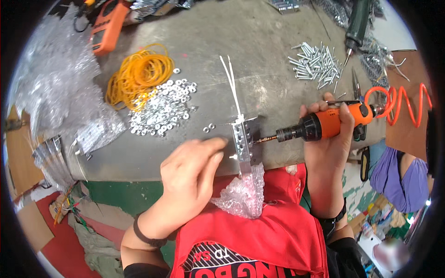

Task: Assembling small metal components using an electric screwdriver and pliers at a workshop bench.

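Orange tool (pixel 330 124), apron lettering (pixel 238 269) partly unclear

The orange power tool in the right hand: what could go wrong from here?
The bit might slip past the metal piece toward the left hand, close on its other side. The two loose rings nearby could be knocked away. The coiled hose might snag when the power tool moves.

A gray counter (pixel 259 41) reaches toward twelve o'clock, with a brown panel (pixel 405 127) at three and green paintwork (pixel 134 192) at eight.
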`<state>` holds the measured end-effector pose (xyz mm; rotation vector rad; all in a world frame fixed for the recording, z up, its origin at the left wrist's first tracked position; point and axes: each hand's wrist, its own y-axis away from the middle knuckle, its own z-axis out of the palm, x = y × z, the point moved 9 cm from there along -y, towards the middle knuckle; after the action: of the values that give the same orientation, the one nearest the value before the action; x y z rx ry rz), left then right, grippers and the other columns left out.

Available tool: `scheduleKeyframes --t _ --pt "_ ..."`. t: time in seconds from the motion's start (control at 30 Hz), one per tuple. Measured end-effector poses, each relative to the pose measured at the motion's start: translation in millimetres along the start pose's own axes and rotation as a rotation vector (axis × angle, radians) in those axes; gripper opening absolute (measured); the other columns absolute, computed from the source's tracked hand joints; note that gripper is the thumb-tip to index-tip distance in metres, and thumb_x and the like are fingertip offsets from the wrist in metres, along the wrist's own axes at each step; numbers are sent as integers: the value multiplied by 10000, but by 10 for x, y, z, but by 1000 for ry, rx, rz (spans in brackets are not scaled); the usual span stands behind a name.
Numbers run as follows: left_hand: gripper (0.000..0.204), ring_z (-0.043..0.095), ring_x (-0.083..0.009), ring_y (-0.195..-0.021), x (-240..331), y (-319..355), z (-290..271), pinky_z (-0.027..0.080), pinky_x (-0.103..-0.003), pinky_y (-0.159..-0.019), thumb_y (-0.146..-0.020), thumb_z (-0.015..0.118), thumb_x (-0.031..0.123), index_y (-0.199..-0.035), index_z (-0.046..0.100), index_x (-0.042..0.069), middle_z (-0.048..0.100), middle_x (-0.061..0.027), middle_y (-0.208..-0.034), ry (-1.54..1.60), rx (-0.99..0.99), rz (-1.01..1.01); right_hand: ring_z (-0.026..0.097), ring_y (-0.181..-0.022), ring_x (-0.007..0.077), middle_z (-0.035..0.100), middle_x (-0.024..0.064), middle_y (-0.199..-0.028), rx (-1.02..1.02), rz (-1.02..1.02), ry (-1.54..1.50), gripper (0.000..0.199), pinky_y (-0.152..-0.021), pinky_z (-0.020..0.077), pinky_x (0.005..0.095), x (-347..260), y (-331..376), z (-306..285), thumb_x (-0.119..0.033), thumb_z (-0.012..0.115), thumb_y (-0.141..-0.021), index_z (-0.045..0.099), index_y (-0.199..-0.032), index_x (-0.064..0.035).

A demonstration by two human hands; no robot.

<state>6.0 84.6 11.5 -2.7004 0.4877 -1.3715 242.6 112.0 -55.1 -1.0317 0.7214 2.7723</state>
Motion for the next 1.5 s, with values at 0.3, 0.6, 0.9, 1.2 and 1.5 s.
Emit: scheduleKeyframes --t 0.3,0.6,0.9,1.2,1.5 --pt "698 648 -360 -585 250 114 189 522 -433 -529 -817 609 110 -1411 276 -45 652 -172 -737 -97 -156 -126 568 -794 198 555 66 -844 -133 -69 193 340 -781 485 373 -479 50 39 -276 556 -929 496 -1153 -28" --pt "551 562 -294 -725 593 201 -149 464 -390 -623 -743 649 -10 -1282 550 49 582 -111 -858 -658 -192 321 617 -883 286 613 155 -995 46 -836 1755 511 -828 485 394 -2219 -207 -730 -165 666 -833 475 -1287 -28" --pt "455 575 -277 -749 318 77 29 469 -374 -618 -677 768 104 -1088 586 33 590 -96 -845 -432 -103 183 540 -1133 356 563 200 -1204 -50 -759 2140 573 -970 422 419 -1584 90 -323 -104 658 -725 527 -1280 -47" --pt "337 557 -297 -699 339 56 57 454 -383 -606 -682 774 109 -953 598 13 593 -109 -803 -399 -95 220 553 -946 160 577 70 -1057 52 -710 1407 380 -867 435 271 -1933 431 -355 -47 552 -839 517 -1212 16" --pt "340 571 -257 -671 300 39 54 460 -360 -570 -698 757 268 -873 579 36 612 -72 -778 -450 -122 242 527 -777 226 531 103 -903 -754 -404 1632 486 -658 443 302 -742 598 719 58 590 -589 570 -1069 -16"
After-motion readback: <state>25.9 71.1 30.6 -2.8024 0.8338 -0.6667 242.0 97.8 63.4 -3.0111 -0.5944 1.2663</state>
